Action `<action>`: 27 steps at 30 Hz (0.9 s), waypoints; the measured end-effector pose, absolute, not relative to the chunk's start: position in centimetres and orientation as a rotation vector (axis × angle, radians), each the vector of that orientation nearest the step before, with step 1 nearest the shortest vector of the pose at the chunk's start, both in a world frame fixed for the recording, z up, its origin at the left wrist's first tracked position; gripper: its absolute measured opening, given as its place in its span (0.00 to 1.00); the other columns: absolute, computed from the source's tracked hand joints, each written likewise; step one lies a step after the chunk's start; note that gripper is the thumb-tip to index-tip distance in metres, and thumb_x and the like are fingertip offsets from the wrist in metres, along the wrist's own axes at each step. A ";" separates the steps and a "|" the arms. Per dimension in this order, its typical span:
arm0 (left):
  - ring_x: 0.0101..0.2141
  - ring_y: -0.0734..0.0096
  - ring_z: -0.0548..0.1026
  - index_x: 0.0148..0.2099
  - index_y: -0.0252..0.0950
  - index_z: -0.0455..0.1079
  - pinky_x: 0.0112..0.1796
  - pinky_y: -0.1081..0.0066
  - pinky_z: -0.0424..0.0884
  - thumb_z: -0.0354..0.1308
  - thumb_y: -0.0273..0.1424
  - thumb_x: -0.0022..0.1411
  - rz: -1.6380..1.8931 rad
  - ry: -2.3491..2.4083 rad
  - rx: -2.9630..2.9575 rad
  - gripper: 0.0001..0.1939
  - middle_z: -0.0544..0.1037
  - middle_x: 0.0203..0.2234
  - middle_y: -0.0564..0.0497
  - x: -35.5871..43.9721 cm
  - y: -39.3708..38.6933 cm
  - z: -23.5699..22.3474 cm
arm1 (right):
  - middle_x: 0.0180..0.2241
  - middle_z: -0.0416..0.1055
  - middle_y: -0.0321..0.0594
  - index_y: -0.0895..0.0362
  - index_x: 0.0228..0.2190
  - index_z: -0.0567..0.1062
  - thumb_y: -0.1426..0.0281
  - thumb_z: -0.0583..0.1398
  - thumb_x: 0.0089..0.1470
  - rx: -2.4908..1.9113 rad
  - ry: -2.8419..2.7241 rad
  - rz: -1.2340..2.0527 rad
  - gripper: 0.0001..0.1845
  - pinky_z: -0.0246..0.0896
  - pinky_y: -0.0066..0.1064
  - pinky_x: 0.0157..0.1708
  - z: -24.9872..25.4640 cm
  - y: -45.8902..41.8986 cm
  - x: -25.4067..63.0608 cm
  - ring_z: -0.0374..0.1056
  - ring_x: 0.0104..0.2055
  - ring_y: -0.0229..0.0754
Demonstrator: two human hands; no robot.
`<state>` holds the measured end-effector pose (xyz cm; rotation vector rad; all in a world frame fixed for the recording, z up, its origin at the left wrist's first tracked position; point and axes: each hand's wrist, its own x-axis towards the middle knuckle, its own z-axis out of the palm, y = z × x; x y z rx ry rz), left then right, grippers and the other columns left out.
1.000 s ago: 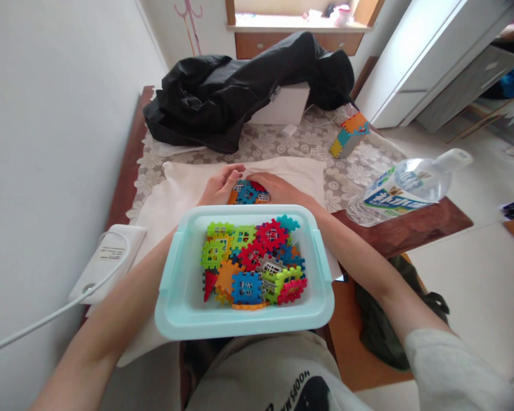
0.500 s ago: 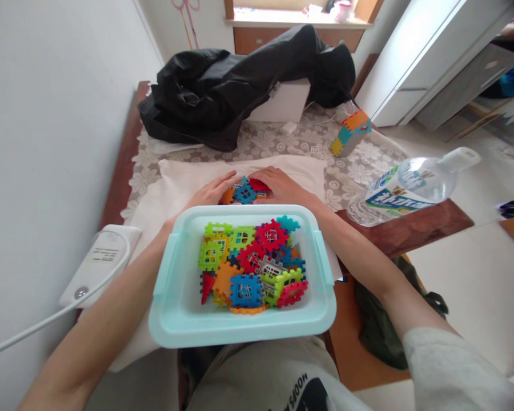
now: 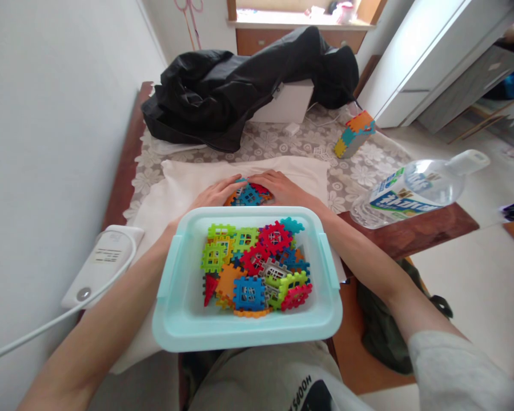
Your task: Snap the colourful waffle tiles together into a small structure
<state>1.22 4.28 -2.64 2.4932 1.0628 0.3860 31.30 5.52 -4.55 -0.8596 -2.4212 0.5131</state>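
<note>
My left hand (image 3: 218,192) and my right hand (image 3: 283,187) cup a small heap of interlocking plastic blocks (image 3: 250,196) from both sides, fingers curved over its edges. Blue, red and orange pieces show between my fingertips. The heap sits on a white cloth (image 3: 175,174), its near side hidden behind the rim of a light blue plastic tub (image 3: 246,338). Inside the tub lie several more interlocking blocks (image 3: 249,293) in green, red, blue, orange, yellow and grey, many with window cut-outs. My forearms pass on either side of the tub.
A black garment (image 3: 223,85) drapes over a white box (image 3: 286,103) at the back. Joined blocks (image 3: 354,135) stand at the far right of the table. A clear plastic bottle (image 3: 415,188) stands near the right edge. On the left lies a white device (image 3: 103,262) with a cable.
My hands have drawn slightly closer together around the heap, and less of it shows. The whole view has shifted a little; the tub's contents look the same.
</note>
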 end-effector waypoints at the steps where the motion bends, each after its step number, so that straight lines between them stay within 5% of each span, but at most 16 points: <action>1: 0.76 0.48 0.65 0.80 0.40 0.61 0.75 0.48 0.63 0.63 0.46 0.77 0.430 1.097 2.479 0.37 0.60 0.81 0.41 1.2 4.4 -2.8 | 0.71 0.71 0.47 0.45 0.73 0.70 0.58 0.72 0.66 -0.857 -2.416 0.519 0.39 0.60 0.61 0.75 -4.4 5.4 31.3 0.65 0.73 0.61; 6: 0.70 0.53 0.73 0.73 0.34 0.71 0.73 0.51 0.67 0.54 0.50 0.81 0.582 1.124 2.444 0.31 0.75 0.72 0.40 1.2 5.0 -3.6 | 0.69 0.74 0.48 0.46 0.71 0.72 0.58 0.72 0.66 -0.855 -2.416 0.497 0.36 0.63 0.61 0.73 -4.5 5.5 31.1 0.68 0.71 0.61; 13: 0.79 0.51 0.59 0.80 0.35 0.62 0.78 0.47 0.55 0.58 0.44 0.77 0.422 0.925 2.519 0.37 0.62 0.80 0.39 0.6 5.7 -4.2 | 0.64 0.78 0.52 0.50 0.66 0.76 0.55 0.71 0.67 -0.837 -2.365 0.466 0.31 0.69 0.61 0.68 -5.3 6.4 31.5 0.73 0.66 0.62; 27: 0.78 0.52 0.62 0.74 0.39 0.71 0.77 0.46 0.62 0.58 0.49 0.79 0.590 1.028 2.488 0.30 0.67 0.78 0.42 1.0 5.0 -3.6 | 0.61 0.78 0.51 0.50 0.57 0.75 0.59 0.67 0.71 -0.757 -2.281 0.429 0.18 0.72 0.55 0.66 -5.1 5.8 31.2 0.74 0.65 0.56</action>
